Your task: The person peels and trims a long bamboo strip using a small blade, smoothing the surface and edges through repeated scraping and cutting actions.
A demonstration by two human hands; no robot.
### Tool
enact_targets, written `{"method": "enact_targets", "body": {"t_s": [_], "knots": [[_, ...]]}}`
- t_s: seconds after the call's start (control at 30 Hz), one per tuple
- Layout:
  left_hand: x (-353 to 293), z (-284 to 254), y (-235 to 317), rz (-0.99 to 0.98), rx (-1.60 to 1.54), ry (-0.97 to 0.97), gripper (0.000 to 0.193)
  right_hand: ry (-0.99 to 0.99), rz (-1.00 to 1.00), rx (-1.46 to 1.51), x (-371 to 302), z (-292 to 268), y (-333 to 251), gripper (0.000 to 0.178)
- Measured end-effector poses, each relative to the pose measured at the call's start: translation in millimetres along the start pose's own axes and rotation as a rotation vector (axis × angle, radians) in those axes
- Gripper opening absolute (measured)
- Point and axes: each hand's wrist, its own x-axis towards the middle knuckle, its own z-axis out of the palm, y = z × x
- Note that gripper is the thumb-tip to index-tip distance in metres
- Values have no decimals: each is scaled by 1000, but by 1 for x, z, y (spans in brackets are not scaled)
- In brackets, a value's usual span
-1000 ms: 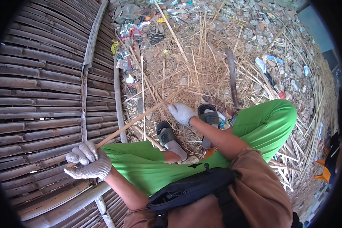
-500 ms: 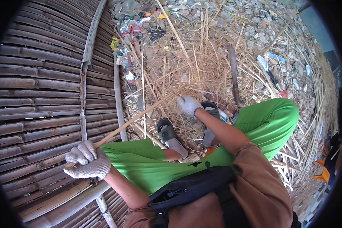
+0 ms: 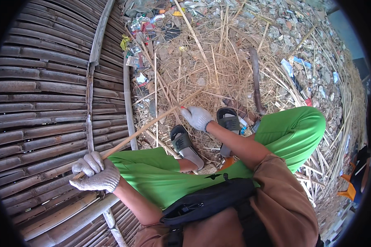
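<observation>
A long, thin bamboo strip [image 3: 136, 133] slants from my left hand up to the far right, over the ground in front of my feet. My left hand [image 3: 95, 173], in a pale knitted glove, is closed around its near end, above the bamboo slats. My right hand [image 3: 197, 118], gloved alike, is closed beside the strip's far part. A small red bit [image 3: 182, 108] shows at its fingertips, by the strip. Whatever else that hand grips is hidden by the glove.
Bamboo slats [image 3: 57, 109] fill the left side, crossed by poles. Dry shavings [image 3: 231, 78] and litter [image 3: 146, 26] cover the ground. A dark curved stick [image 3: 255, 80] lies beyond my sandals [image 3: 179, 138]. Orange plastic [image 3: 347, 189] and part of another person are at the right edge.
My right hand has moved toward me and to the left along the strip. A red bit now shows at its fingertips. My left hand has stayed almost still, holding the strip.
</observation>
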Motion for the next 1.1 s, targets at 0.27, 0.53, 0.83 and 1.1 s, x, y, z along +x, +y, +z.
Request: {"method": "enact_targets", "body": {"t_s": [0.27,0.53,0.83,1.1], "knots": [[3,0,4,36,56,-3,47,14,-99,-6,6,-2,2,68],[3,-9,4,8,1,61,49,-74,-40,52,20,-1,19,70],[14,-3,-9,45,120,203,52,13,-19,-35,25,0,30,68],[13,-8,-5,69,127,193,53,1,-86,-16,2,8,-19,70]]}}
